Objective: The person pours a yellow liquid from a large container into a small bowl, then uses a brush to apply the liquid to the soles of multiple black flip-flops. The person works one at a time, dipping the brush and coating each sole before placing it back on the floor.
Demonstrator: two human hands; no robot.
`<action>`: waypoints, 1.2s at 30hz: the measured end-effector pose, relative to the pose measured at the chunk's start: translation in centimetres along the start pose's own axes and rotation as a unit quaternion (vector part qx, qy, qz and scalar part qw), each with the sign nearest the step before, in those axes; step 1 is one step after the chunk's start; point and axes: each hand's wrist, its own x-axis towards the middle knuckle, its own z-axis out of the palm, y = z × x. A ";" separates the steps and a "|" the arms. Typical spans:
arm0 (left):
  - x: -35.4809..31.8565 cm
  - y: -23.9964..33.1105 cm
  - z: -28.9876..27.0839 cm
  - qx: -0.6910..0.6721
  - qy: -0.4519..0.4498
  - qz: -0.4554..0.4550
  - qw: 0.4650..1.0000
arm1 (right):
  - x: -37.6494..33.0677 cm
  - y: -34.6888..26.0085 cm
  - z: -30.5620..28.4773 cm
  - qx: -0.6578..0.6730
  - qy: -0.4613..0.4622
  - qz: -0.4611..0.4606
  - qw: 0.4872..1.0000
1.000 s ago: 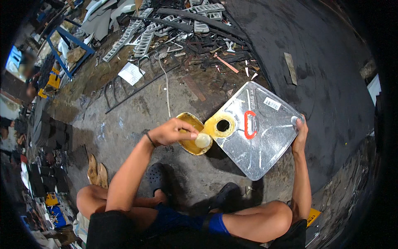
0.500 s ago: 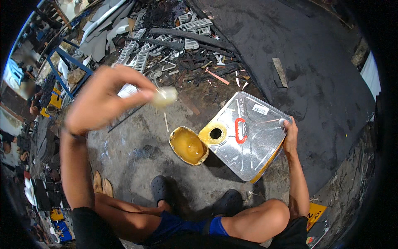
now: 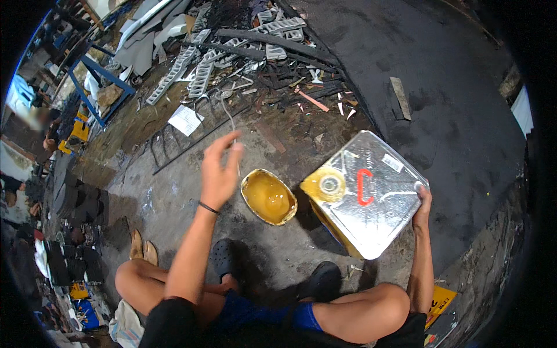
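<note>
1. The person is squatting on a stained concrete floor (image 3: 174, 197), knees spread, dark shoes (image 3: 325, 281) planted just below the things.
2. The left hand (image 3: 219, 171) is hanging in the air above the floor, fingers loosely spread and slightly curled, holding nothing that can be seen.
3. A dark band (image 3: 208, 207) is sitting round the left wrist.
4. The right hand (image 3: 422, 206) is gripping the lower right corner of a square silver can (image 3: 377, 203), fingers wrapped over its edge.
5. The can is tilting, its top face turned up toward the camera, its lower edge resting on the floor between the knees.
6. A red handle (image 3: 364, 187) is lying on the top face, and a round opening with a yellow-smeared rim (image 3: 329, 184) is sitting at the can's left corner.
7. A yellow bowl (image 3: 268, 197) is resting on the floor just beside the can's opening, holding yellow liquid.
8. The left hand is hovering near the bowl, to its upper left, not touching it.
9. Scrap metal (image 3: 243, 58) is lying piled at the far side of the floor, well apart from the bowl.
10. A white paper sheet (image 3: 185, 120) is lying near the scrap, and a blue frame (image 3: 96, 81) is standing to the far left.
</note>
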 end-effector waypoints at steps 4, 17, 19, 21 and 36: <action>-11.7 -16.0 0.8 0.048 -0.161 -0.325 0.931 | -1.1 5.7 -4.5 0.110 0.084 0.127 0.982; -20.4 -16.7 6.7 -0.438 0.035 -0.564 0.699 | -1.6 -11.0 26.7 -0.234 -0.327 0.070 0.913; -19.4 -15.7 7.2 -0.450 0.055 -0.564 0.690 | 0.2 -3.0 33.1 -0.323 -0.355 0.133 0.867; -18.1 -14.2 8.5 -0.486 0.036 -0.545 0.682 | 2.2 5.9 34.1 -0.339 -0.248 0.172 0.891; -14.1 -1.7 -8.7 -0.553 0.134 -0.517 0.639 | -1.4 -5.1 40.0 -0.282 -0.426 0.383 0.769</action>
